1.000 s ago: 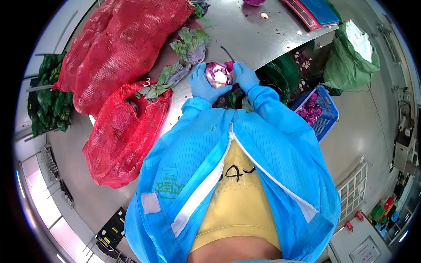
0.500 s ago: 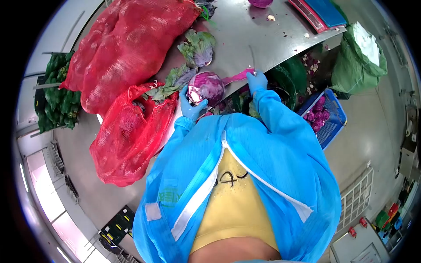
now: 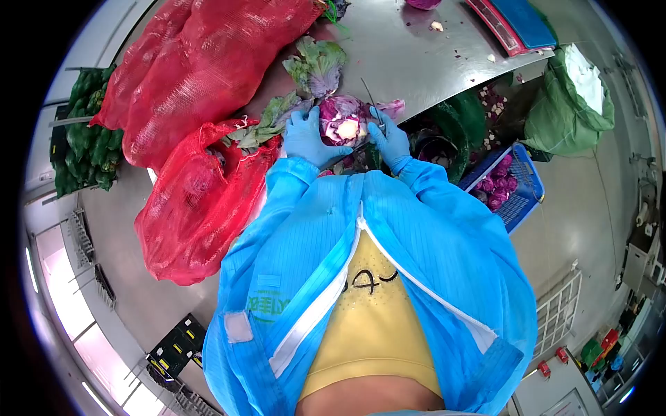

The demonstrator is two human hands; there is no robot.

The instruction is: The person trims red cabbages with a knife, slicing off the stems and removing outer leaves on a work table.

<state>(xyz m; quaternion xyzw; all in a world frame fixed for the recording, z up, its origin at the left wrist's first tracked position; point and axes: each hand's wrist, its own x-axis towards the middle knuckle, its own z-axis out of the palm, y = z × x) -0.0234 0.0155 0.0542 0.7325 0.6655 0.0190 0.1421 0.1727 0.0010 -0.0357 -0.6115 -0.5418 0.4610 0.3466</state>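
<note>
Stainless-steel desk (image 3: 416, 66) spreads out before me, with a bulging red mesh sack (image 3: 201, 76) on the left. At its near edge, my gloved left hand (image 3: 309, 139) cups a red cabbage (image 3: 342, 118), pale cut base facing me. My right hand (image 3: 392, 144) grips a thin knife (image 3: 380, 127) beside it. Lower right, a blue crate (image 3: 525, 204) holds purple heads (image 3: 497, 186).
</note>
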